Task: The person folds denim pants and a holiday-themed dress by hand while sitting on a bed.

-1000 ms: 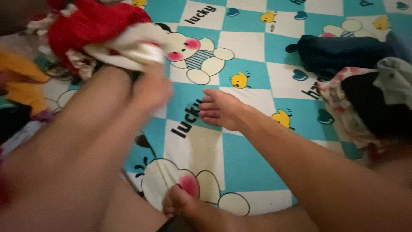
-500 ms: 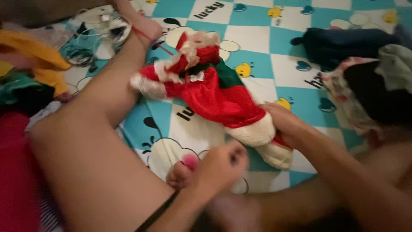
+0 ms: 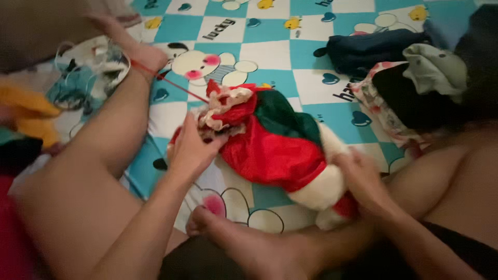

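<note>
A small red garment [image 3: 270, 150] with a green collar patch and white fluffy trim lies on the blue and white checked cartoon sheet [image 3: 259, 52] between my legs. My left hand [image 3: 193, 150] presses its lacy top end, fingers curled on the fabric. My right hand [image 3: 358, 176] grips the white furry hem at the lower right. My foot [image 3: 228, 238] rests on the sheet just below the garment.
A pile of clothes [image 3: 415, 83], dark, grey and floral, lies at the right, with a navy piece [image 3: 368, 49] behind it. Yellow cloth [image 3: 31, 114] and a tangle of blue-white fabric [image 3: 88, 72] sit at the left. My raised left leg [image 3: 104, 155] crosses the left side.
The red garment came from my raised hand at the upper left down onto the sheet between my legs. Both hands now hold its opposite ends and spread it out.
</note>
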